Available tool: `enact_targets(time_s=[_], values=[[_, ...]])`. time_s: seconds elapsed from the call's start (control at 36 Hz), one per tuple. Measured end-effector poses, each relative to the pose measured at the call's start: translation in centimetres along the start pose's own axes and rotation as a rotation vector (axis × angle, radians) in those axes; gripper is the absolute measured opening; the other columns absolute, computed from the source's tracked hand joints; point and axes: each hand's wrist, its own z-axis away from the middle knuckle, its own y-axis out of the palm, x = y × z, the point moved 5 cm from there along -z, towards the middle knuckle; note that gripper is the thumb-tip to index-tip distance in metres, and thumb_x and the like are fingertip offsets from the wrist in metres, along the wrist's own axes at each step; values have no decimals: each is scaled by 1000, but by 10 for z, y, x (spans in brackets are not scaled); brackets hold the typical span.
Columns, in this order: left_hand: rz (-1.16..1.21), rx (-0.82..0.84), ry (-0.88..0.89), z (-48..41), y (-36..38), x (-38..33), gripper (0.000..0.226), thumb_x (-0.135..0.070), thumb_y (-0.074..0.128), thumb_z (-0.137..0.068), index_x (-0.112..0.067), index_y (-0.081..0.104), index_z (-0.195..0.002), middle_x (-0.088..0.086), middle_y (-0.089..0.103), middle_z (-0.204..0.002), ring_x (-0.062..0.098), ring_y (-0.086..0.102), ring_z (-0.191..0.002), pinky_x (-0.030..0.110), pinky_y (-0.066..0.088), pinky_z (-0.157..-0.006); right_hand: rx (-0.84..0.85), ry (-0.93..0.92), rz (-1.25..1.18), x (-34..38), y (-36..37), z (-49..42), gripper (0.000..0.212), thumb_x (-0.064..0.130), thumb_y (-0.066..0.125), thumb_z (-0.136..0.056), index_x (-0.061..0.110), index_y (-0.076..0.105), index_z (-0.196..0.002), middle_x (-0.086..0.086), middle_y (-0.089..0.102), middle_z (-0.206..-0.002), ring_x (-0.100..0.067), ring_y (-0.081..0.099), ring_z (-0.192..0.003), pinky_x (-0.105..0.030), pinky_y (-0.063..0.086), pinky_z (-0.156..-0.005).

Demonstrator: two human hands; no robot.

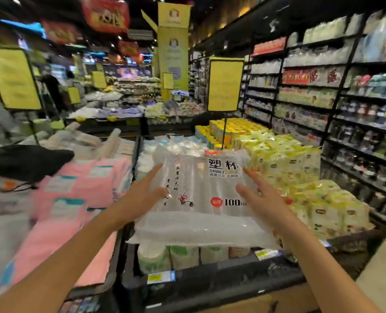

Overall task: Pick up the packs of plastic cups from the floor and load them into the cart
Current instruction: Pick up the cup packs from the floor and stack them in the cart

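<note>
Motion blur softens most of the picture, so the labels on the black metal shelving (pixel 345 98) at 2 o'clock cannot be read. The forearms are cut off by the bottom edge. The near edge of the clear, crinkly plastic pack of cups (pixel 201 195) hides whatever it rests on. Only a row of green-and-white printed paper cup stacks (pixel 183 256) shows beneath it, at 6 o'clock. Whether the black-framed bin (pixel 210 288) around them is the cart cannot be told.

The pack lies flat at the centre, on top of the goods in that bin. It is a glossy, pillow-like rectangle with ribbed rows of translucent cups inside and black printed characters and "100" on its face.

The left hand (pixel 140 195) lies against the pack's 9 o'clock edge, and its fingers (pixel 152 173) are straight and released. The right hand (pixel 264 199) is spread at the 3 o'clock side with its fingers (pixel 253 175) also straight and gripping nothing. Whether its palm touches the film is unclear.

Soft pink plastic-wrapped packs (pixel 74 195) fill the neighbouring bin at 9 o'clock, with a black cloth item (pixel 25 161) on top of them. Blocky pale yellow wrapped packs (pixel 289 159) are stacked at 3 o'clock. A flat yellow sign on a thin black pole (pixel 225 85) stands at 1 o'clock.
</note>
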Motion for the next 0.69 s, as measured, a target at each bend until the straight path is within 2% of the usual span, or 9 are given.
enact_targets(time_s=[0.11,0.22,0.33,0.39,0.44,0.5,0.58,0.64,0.69], values=[[-14,-120,-86,50,-54,42,75,-67,53,-77,-67,14,-141,-13,23,-158,19,13,-149,51,11,-121,110,-110,-33,33,58,-7,60,43,61,-99,39,39,-155,10,35,-163,-15,29,-153,-44,28,-125],[-25,-240,-188,107,-106,78,70,-44,58,-93,-59,14,-145,-11,26,-152,16,31,-138,38,25,-115,247,-165,-54,79,124,-1,59,45,61,-99,43,39,-154,7,39,-162,-23,37,-149,-46,33,-121],[-35,-332,-296,171,-157,113,74,-56,55,-82,-64,14,-143,-8,23,-158,12,31,-137,43,29,-115,386,-235,-19,127,195,11,60,51,58,-98,47,36,-154,5,36,-164,-24,36,-149,-49,32,-121],[-18,-380,-334,206,-180,129,69,-50,56,-90,-64,13,-142,-3,33,-150,5,46,-116,30,41,-101,444,-276,-19,150,233,22,60,50,57,-99,46,35,-155,4,36,-164,-25,36,-150,-48,31,-121],[-22,-458,-400,240,-204,147,69,-49,55,-91,-67,12,-141,-3,24,-157,14,39,-132,36,35,-110,513,-325,-13,176,271,36,60,49,56,-100,44,34,-156,2,36,-164,-25,35,-150,-47,29,-120],[-47,-518,-489,274,-227,164,72,-47,56,-91,-62,10,-144,-8,16,-161,23,15,-148,47,18,-120,583,-370,-5,199,309,51,61,47,55,-101,40,34,-157,3,34,-165,-24,31,-152,-44,27,-122],[-60,-569,-505,323,-258,182,73,-50,56,-81,-65,10,-136,-6,19,-161,22,17,-148,47,17,-121,665,-426,-6,232,369,75,61,44,56,-101,36,35,-158,4,33,-166,-22,31,-153,-41,25,-122],[-56,-590,-580,356,-276,200,73,-41,56,-90,-59,10,-143,3,26,-156,23,43,-131,42,33,-113,696,-437,-6,249,407,92,60,43,58,-100,37,37,-156,4,35,-164,-23,33,-151,-41,27,-121],[-87,-610,-673,392,-293,221,74,-43,54,-91,-60,6,-146,6,34,-143,17,55,-84,30,49,-82,740,-437,-23,264,443,109,58,43,60,-100,40,39,-154,4,38,-163,-23,36,-150,-42,30,-120]])
